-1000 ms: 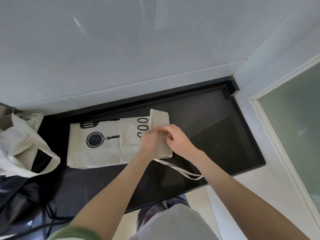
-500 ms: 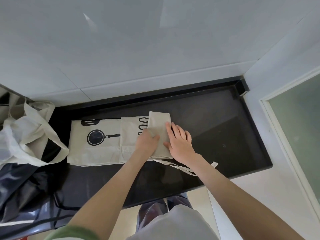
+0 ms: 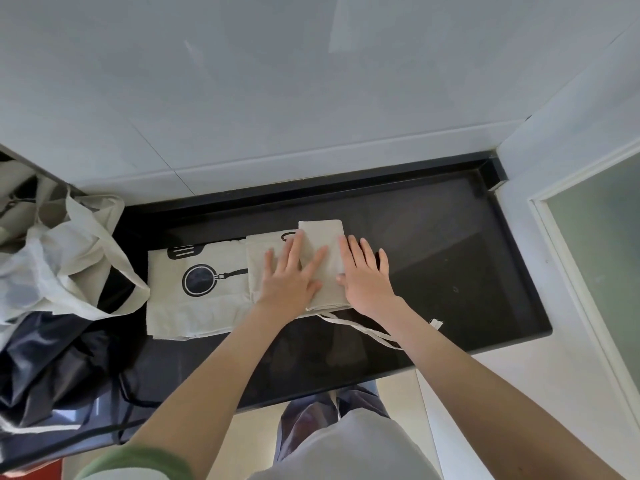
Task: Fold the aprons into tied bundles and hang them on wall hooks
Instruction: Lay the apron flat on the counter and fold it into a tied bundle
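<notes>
Two released flat grips, left grip (image 3: 289, 277) atop apron (image 3: 207, 306) fold, right grip (image 3: 365, 277) pressing its right edge, black counter (image 3: 457, 271) beneath

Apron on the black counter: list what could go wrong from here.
The folded section is held only by the flat left hand and right hand; lifting them may let it spring open.
The tie strap trails to the front edge of the counter under the right forearm; it could snag or get rolled inside, leaving nothing to tie.
The cloth pile at the left reaches the end of the apron and might drag along.
</notes>
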A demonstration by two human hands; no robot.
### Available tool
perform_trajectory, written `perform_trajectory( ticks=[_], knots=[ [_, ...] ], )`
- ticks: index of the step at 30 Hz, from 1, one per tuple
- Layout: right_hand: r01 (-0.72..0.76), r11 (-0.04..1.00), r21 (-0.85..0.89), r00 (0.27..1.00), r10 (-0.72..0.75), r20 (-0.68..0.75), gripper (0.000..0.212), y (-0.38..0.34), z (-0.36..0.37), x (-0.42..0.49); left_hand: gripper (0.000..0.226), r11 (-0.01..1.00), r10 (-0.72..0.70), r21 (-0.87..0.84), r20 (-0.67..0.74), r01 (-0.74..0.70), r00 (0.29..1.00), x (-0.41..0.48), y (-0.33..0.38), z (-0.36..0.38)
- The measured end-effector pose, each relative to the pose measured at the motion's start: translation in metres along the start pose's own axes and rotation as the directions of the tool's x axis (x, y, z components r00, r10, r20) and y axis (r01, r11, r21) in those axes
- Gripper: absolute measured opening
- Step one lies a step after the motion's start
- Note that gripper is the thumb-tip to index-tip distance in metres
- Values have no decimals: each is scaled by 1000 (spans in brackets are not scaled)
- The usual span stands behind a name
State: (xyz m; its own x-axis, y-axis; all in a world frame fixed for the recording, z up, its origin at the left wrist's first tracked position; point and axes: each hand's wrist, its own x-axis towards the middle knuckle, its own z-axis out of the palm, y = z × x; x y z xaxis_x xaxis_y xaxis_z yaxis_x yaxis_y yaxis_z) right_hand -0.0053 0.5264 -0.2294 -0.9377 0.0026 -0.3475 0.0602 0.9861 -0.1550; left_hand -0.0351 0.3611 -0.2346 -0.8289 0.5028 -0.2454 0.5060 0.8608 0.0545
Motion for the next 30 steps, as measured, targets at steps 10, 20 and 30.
perform_trajectory(
  ticks=[10, 20, 30],
  knots=[
    [189, 979, 71, 906, -146, -397, 42, -1, 20, -23, 60, 943, -267, -150, 193, 298, 944, 0, -1, 8],
    [382, 915, -130, 837, -402, -370, 13, 2, 38, -38, 68, 914, -168, -301, 333, 273, 928, 2, -13, 0],
    [249, 968, -9, 924, -241, -297, 12, -3, 29, -40, 90, 929, -51, -323, 374, 182, 926, 2, -27, -4]
  ],
)
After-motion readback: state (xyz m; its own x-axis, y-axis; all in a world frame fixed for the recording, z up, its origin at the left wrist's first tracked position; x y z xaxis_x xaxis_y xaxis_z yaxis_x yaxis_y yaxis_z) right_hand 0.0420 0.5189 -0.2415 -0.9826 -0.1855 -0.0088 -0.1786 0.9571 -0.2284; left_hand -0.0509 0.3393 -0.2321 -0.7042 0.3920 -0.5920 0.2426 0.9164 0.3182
